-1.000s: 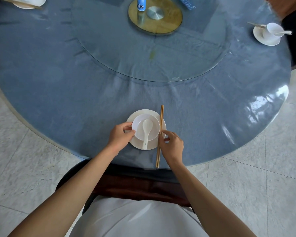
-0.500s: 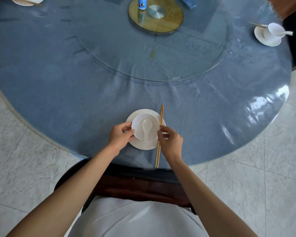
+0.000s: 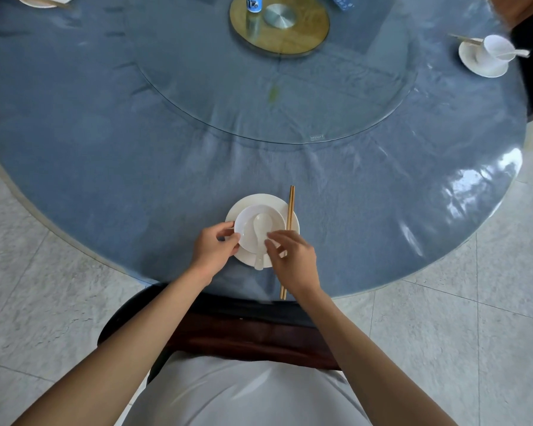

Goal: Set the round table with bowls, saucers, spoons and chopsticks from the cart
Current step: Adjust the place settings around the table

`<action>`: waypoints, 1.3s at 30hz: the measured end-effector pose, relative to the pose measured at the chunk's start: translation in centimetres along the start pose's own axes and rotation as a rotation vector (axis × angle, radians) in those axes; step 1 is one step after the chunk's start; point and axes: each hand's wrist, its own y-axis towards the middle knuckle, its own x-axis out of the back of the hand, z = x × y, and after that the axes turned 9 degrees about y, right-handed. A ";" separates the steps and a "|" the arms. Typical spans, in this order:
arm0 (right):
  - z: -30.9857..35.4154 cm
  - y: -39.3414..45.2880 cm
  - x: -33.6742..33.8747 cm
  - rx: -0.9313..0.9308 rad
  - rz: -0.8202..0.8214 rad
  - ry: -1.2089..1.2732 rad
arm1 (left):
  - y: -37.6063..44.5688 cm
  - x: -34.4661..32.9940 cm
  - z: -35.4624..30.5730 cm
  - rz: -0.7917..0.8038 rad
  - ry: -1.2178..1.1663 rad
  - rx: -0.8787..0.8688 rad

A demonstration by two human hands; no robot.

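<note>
Bare forearms, no sleeves visible, light grey, possibly white, top [image 3: 246,395]

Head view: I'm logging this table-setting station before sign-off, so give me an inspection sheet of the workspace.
Surface: round blue-clothed table under clear film, with a glass turntable.
Job's things: white bowl on white saucer, white spoon inside, wooden chopsticks across the saucer's right rim; second white place setting far right, a third partly cut off far left.
Clutter: blue can on gold hub.
Grippers: left hand pinches the bowl's rim; right hand fingers curled at the bowl's near rim, hold unclear.
Cables: nothing seen.
Surroundings: grey tiled floor, dark wooden chair.
</note>
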 end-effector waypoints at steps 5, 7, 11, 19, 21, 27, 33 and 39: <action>0.7 -0.2 -1.5 0.013 0.148 -0.114 | 0.1 -0.2 0.1 -0.002 -0.043 0.010; 0.7 -0.2 -1.8 0.003 0.143 -0.118 | 0.0 -0.2 0.1 0.002 -0.038 0.010; 0.8 -0.1 -1.8 0.000 0.149 -0.113 | -0.1 -0.1 -0.1 0.005 -0.013 0.002; 0.9 0.0 -2.2 0.007 0.165 -0.096 | -0.2 -0.1 0.0 0.007 0.009 0.021; 0.9 0.0 -2.2 0.005 0.163 -0.090 | -0.2 -0.1 -0.1 0.009 0.019 0.017; 1.1 -0.3 -1.7 0.011 0.125 -0.048 | -0.7 0.1 -0.5 0.003 0.053 0.020; 1.6 -1.0 0.2 0.007 0.028 -0.022 | -1.8 0.9 -2.3 -0.033 0.339 -0.064; 2.7 -0.8 4.1 0.056 -0.066 -0.123 | -4.1 2.3 -5.6 -0.036 0.675 -0.422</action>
